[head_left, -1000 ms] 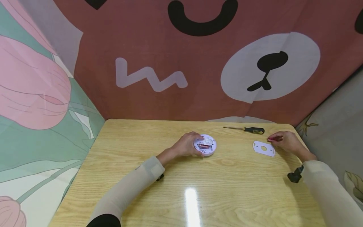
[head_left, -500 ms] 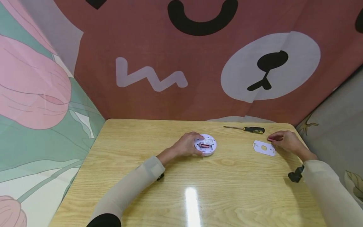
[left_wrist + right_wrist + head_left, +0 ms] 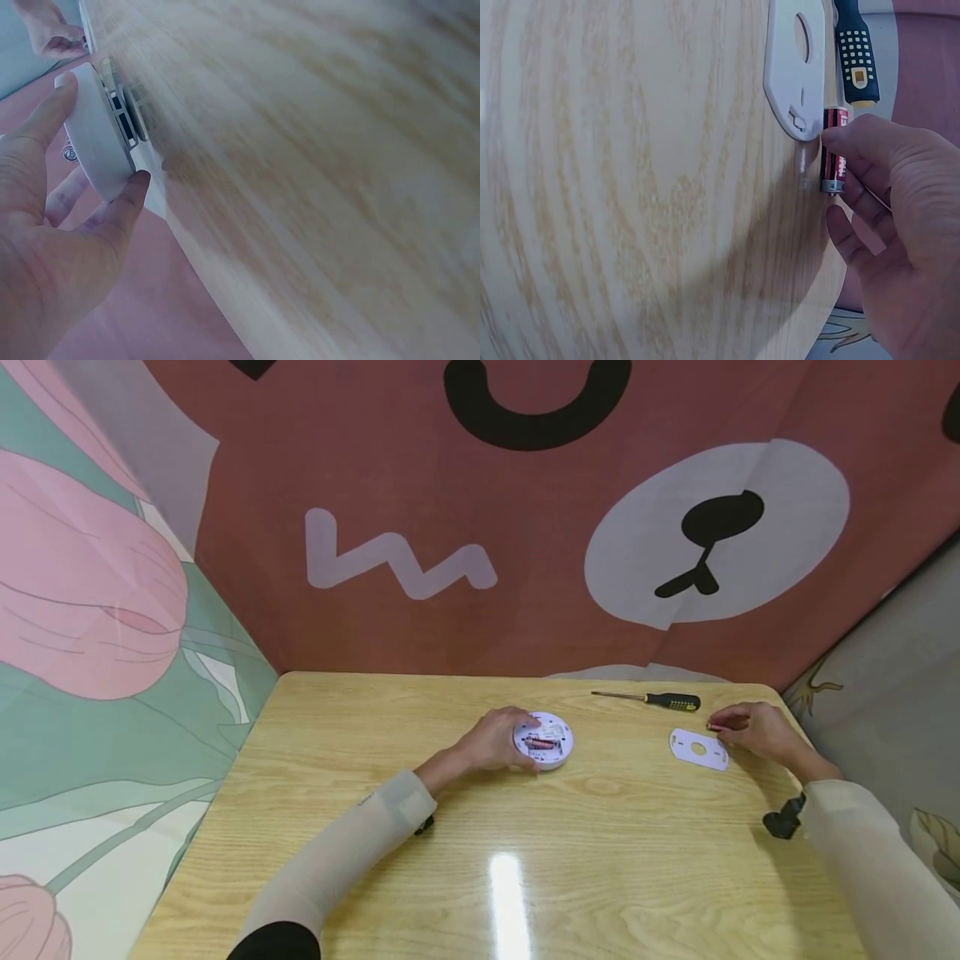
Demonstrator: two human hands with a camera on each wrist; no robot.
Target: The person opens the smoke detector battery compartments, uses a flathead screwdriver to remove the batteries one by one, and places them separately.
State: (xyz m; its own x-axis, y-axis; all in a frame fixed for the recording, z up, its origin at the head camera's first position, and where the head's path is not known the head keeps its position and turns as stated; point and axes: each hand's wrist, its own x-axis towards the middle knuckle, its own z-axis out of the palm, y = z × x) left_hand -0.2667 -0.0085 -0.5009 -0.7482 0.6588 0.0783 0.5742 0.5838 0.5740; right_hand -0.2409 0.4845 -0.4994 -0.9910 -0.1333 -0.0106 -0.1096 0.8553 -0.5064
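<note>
My left hand (image 3: 491, 742) grips the rim of a round white device (image 3: 553, 752), which looks like a smoke alarm. Its open back faces up and a red battery (image 3: 542, 743) lies in the compartment there. In the left wrist view, fingers (image 3: 129, 196) and thumb span the casing (image 3: 97, 135). Far to the right, my right hand (image 3: 765, 735) pinches a second battery, red and black (image 3: 834, 154), between thumb and fingers at the table's surface. Beside that battery lies a white mounting plate (image 3: 681, 747) with a round hole in its middle.
A screwdriver (image 3: 672, 702) with a black and yellow handle lies near the back edge of the wooden table (image 3: 420, 877). Behind the table hangs a reddish-brown cloth (image 3: 525, 635). A patterned cloth (image 3: 892, 693) borders the right side.
The head view has shifted very slightly. Both hands, the round device and the battery in my right hand stay where they were.
</note>
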